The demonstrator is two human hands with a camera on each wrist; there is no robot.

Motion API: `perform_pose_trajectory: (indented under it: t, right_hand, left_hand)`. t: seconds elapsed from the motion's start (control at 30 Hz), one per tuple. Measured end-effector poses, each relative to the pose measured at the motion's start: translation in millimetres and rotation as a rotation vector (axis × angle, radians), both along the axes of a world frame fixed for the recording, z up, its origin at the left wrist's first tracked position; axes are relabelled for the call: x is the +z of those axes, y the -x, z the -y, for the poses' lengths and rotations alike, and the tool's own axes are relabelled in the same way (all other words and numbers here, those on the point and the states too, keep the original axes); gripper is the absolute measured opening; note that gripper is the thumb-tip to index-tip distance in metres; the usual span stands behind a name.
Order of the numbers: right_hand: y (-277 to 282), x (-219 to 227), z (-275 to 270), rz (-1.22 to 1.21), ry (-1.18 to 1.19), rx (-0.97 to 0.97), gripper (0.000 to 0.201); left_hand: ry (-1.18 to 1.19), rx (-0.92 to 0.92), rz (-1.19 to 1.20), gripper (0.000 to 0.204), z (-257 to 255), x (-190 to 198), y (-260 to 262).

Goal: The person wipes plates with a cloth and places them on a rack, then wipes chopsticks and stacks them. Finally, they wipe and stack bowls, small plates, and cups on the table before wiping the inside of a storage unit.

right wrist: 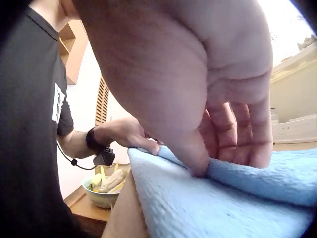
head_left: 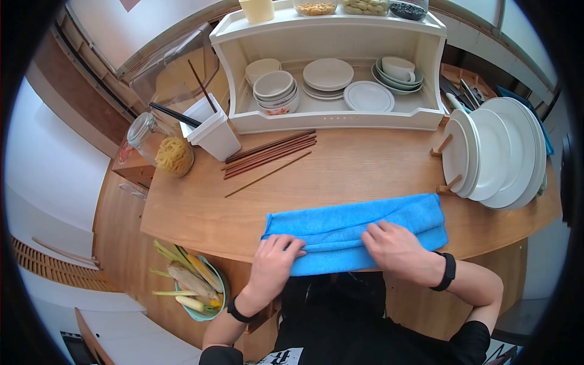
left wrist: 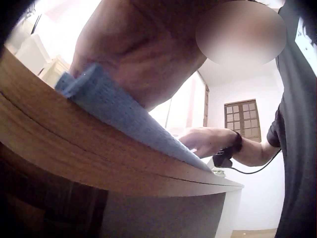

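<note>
A blue towel point(head_left: 356, 220) lies lengthwise along the front edge of the wooden table, with a raised fold running across its middle. At its left end my left hand point(head_left: 272, 266) pinches this fold, thumb toward my body. My right hand point(head_left: 398, 246) holds the same fold right of the middle. In the right wrist view, the thumb point(right wrist: 195, 158) presses the near side of the fold while curled fingers lie over its far side. The left wrist view shows the towel point(left wrist: 124, 114) at the table's edge, its left fingertips hidden.
Loose chopsticks point(head_left: 271, 155) lie behind the towel, near a white holder point(head_left: 219, 135) and a pasta jar point(head_left: 173, 155). A white shelf point(head_left: 334, 123) with bowls and plates stands at the back. Racked plates point(head_left: 493, 152) stand right. A vegetable bowl point(head_left: 222, 286) sits below, left.
</note>
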State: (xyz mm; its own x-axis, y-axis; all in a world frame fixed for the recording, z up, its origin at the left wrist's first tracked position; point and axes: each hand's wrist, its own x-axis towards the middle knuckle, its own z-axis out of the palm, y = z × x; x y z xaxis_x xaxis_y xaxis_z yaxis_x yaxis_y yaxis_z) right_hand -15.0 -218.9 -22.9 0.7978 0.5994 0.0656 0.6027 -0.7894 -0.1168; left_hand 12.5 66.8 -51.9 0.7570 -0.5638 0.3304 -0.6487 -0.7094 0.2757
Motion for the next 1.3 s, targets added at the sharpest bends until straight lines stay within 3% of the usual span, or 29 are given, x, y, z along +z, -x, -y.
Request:
perform_pose_trajectory:
  t: [0.17, 0.4, 0.5, 0.57, 0.7, 0.9, 1.0, 1.1, 1.23, 1.3]
  right_hand:
    - [12.7, 3.8, 35.9, -0.016, 0.054, -0.112, 0.014]
    - [17.8, 3.6, 54.3, -0.014, -0.001, -0.18, 0.013]
    - [15.2, 8.4, 55.5, -0.044, -0.015, -0.178, 0.013]
    - [12.8, 11.8, 53.2, -0.057, -0.027, -0.178, 0.015]
    - [4.4, 14.5, 37.6, 0.023, -0.09, -0.074, 0.02]
    - [4.7, 6.4, 9.3, 0.067, -0.034, 0.014, 0.017]
    - [3.3, 7.5, -7.7, 0.098, -0.023, 0.065, 0.014]
    - [-0.4, -0.7, -29.3, 0.057, -0.042, 0.136, 0.013]
    - [-10.8, -14.0, -58.3, 0.132, -0.114, 0.224, 0.015]
    - [-15.8, -19.5, -72.4, 0.145, -0.151, 0.247, 0.015]
  left_hand:
    - [0.003, 0.059, -0.029, 0.017, -24.9, 4.0, -6.5]
    - [-0.036, -0.013, -0.052, 0.019, -33.0, 5.5, -15.2]
    - [0.037, -0.003, -0.23, 0.028, -37.1, 14.4, -18.5]
    - [0.038, 0.031, -0.139, 0.034, -31.4, 21.6, -19.7]
    - [-0.05, 0.049, -0.205, 0.041, -27.4, 23.3, -23.4]
    - [-0.113, -0.037, -0.292, 0.025, -28.9, 28.3, -27.1]
    - [0.115, 0.133, -0.84, 0.018, -26.4, 45.5, -29.5]
    - [0.355, 0.014, -0.612, 0.017, -38.1, 17.3, -38.3]
    - [0.139, 0.01, -0.653, 0.01, -34.3, 35.3, -39.7]
    - [0.055, -0.078, -0.635, 0.013, -34.9, 34.6, -41.3]
